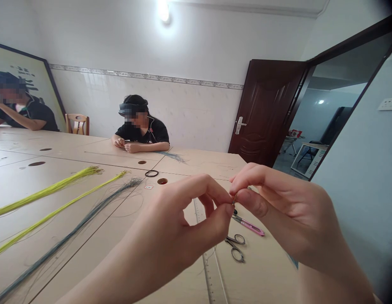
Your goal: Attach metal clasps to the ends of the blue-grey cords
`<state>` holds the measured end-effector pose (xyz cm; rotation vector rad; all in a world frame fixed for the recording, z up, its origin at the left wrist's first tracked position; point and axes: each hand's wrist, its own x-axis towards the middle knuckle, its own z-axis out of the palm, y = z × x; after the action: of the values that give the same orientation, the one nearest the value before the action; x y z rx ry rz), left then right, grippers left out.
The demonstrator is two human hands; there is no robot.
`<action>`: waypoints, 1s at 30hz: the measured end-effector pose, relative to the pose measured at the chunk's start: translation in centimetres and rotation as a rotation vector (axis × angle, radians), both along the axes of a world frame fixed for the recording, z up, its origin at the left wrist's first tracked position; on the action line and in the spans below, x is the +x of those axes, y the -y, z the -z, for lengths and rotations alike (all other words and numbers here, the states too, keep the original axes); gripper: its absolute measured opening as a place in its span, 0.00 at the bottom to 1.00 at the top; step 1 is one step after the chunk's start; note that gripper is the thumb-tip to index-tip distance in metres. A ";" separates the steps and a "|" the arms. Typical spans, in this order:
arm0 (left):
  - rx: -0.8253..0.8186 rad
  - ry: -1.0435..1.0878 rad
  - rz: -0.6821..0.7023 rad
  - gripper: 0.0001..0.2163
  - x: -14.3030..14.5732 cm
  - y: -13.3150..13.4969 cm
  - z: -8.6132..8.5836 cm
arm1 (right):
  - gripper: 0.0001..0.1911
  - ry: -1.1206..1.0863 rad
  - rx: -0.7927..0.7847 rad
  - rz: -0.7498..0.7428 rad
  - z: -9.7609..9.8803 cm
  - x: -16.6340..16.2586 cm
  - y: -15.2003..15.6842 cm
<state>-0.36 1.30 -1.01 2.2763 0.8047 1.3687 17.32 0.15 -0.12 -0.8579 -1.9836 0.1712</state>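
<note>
1. Head view: the left hand [179, 223] and the right hand [278, 207] meet fingertip to fingertip above the worktop [262, 270]. Both hands pinch one tiny brownish piece [234, 198] between thumb and forefinger. It is too small to tell what it is.
2. Just below the hands, pink snips [250, 226] lie on the worktop, with small grey scissors [236, 248] just beside them. A clear ruler [210, 270] runs toward the near edge.
3. On the left lie two yellow-green strand bundles [47, 192] and a grey strand bundle [72, 234], all long and fanning slightly apart.
4. Beyond the hands, a black ring [151, 173] lies near a round hole [162, 181] in the worktop.
5. Across the worktop a person in a black shirt [141, 131] sits with both of their hands together on the surface. A second person [21, 112] leans at the far left, beside a wooden chair [77, 123].
6. A dark door [265, 109] stands open on the right.
</note>
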 end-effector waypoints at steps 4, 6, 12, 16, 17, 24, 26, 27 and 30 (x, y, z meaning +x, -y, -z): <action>0.135 -0.029 -0.113 0.07 0.0 -0.1 0.4 | 0.06 -0.020 0.032 0.122 0.1 -0.1 0.1; 0.203 -0.056 -0.173 0.06 0.1 -0.2 0.5 | 0.06 -0.036 0.006 0.146 0.1 -0.2 0.0; 0.190 -0.081 -0.165 0.06 0.1 -0.4 0.5 | 0.06 -0.052 -0.064 0.102 0.0 -0.1 -0.2; 0.061 -0.096 -0.114 0.05 0.0 -0.2 0.5 | 0.07 -0.023 -0.062 0.107 -0.1 -0.2 0.0; 0.028 -0.097 -0.100 0.04 0.0 -0.1 0.5 | 0.07 -0.022 -0.059 0.111 -0.2 -0.2 0.1; -0.073 -0.027 0.020 0.04 0.0 -0.4 0.6 | 0.08 -0.025 -0.086 0.102 -0.3 -0.2 0.0; -0.105 0.006 0.078 0.05 0.0 -0.4 0.6 | 0.09 -0.027 -0.088 0.080 -0.2 -0.1 -0.1; -0.120 0.020 0.108 0.06 0.0 -0.4 0.6 | 0.08 -0.028 -0.097 0.072 -0.1 -0.1 -0.1; -0.136 0.056 0.155 0.06 0.0 -0.4 0.6 | 0.08 -0.035 -0.101 0.061 -0.1 0.0 0.0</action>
<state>-0.41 1.65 -1.64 2.1388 0.6666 1.2626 17.30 0.14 -0.04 -0.9732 -1.9267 0.2512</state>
